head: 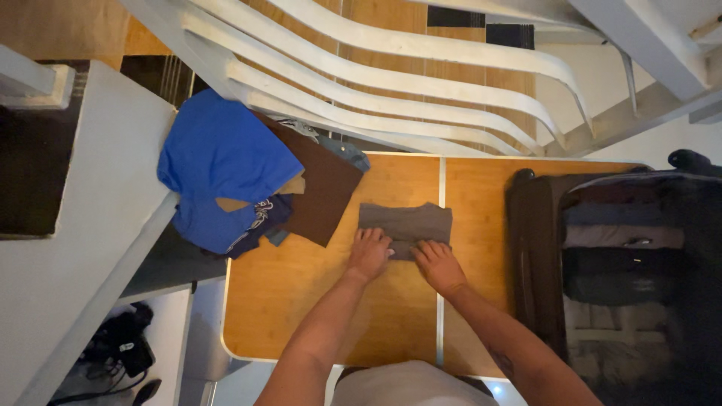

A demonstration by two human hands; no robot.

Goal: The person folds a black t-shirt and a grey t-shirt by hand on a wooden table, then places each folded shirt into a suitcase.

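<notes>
On the wooden table (301, 301), near its middle seam, lay the grey folded garment (406, 222), and we had both hands on its near edge. Long axis of the garment ran left-right, across our line of sight, w/ the far edge toward the white slatted chair (391, 83) and the near edge under our fingers. So the cloth lay straight ahead of both hands, away from the body.

Our left hand (368, 252) pressed flat on the near-left corner, fingers spread, palm down, not closed round anything. Our right hand (438, 265) sat just beside it on the near-right part, fingers curled a bit over a fold of the cloth; whether it pinched the fabric or only pressed on it, we couldn't tell. Both hands were abt equally near, left one reaching slightly farther onto the garment.

Off to the left, apart from the grey piece, was a heap: a blue garment (222, 154) on top of a brown one (327, 188), hanging partly over the table's corner. To the right, an open dark suitcase (534, 248) stood touching the table edge, w/ folded clothes stacked inside.
</notes>
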